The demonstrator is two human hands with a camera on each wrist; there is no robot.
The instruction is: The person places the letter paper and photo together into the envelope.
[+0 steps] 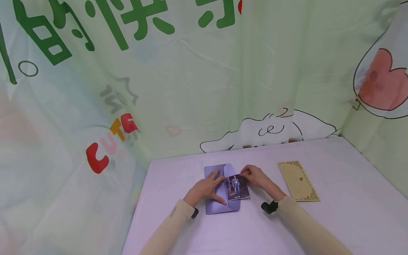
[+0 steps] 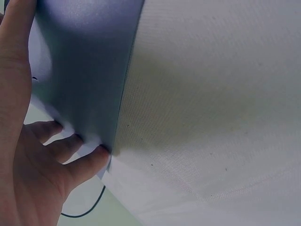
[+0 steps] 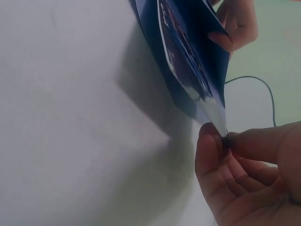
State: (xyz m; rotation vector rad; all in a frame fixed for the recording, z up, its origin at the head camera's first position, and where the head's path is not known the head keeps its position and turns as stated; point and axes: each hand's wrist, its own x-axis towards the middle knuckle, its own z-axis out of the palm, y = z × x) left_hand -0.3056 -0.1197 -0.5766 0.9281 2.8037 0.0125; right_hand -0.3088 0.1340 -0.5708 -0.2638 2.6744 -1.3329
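A purple envelope (image 1: 216, 208) lies on the table with its flap opened toward the right. Across it my left hand (image 1: 204, 187) is spread, its fingers and thumb resting on the paper; in the left wrist view, fingertips (image 2: 101, 153) touch the envelope near its edge. My right hand (image 1: 255, 176) pinches the upper right corner of a photo (image 1: 237, 189) showing a standing figure. The photo overlaps the envelope's flap side, and whether its left edge is inside is unclear. The right wrist view shows the thumb and finger (image 3: 211, 146) gripping that corner, raised off the table.
A tan card with ornamented corners (image 1: 299, 180) lies to the right of my right hand. The table (image 1: 178, 166) has a pale cover, and printed curtains (image 1: 191, 88) hang behind it and at the sides. Dark straps (image 1: 269, 207) sit at the wrists.
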